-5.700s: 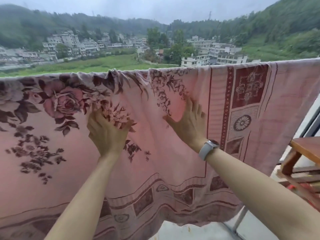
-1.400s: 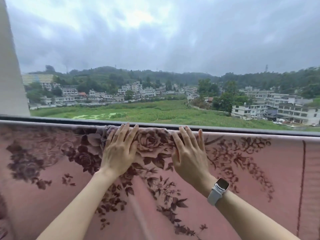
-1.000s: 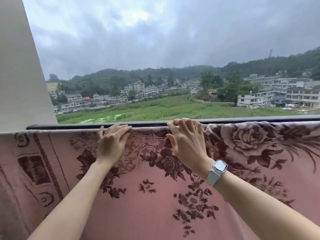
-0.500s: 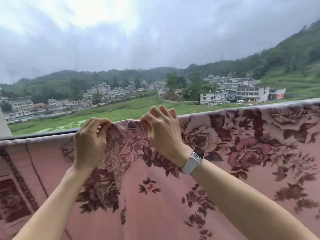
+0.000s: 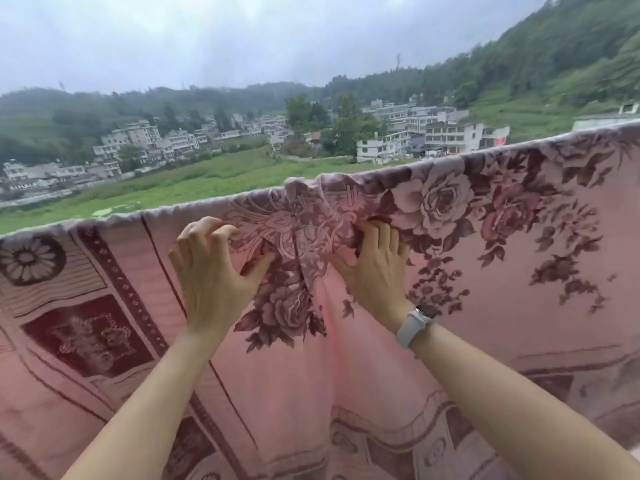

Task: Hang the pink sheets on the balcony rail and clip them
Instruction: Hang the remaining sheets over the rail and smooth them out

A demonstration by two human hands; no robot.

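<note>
A pink sheet (image 5: 485, 306) with dark rose prints hangs over the balcony rail, which is hidden under its top edge. A bunched fold (image 5: 308, 216) of the sheet rises above the rail line between my hands. My left hand (image 5: 214, 275) is on the sheet left of the fold. Its fingers are curled and its thumb digs into the cloth. My right hand (image 5: 375, 265), with a pale watch on its wrist, grips the sheet right of the fold, fingertips tucked into the cloth. No clip is in view.
The sheet's patterned border (image 5: 86, 323) hangs at the left and along the bottom. Beyond the rail there is open air, with a green field (image 5: 207, 174), white buildings and wooded hills far off.
My hands have dropped from the sheet's top edge to just below it and spread apart. The bunched fold now stands between them. The view has tilted and swung right.
</note>
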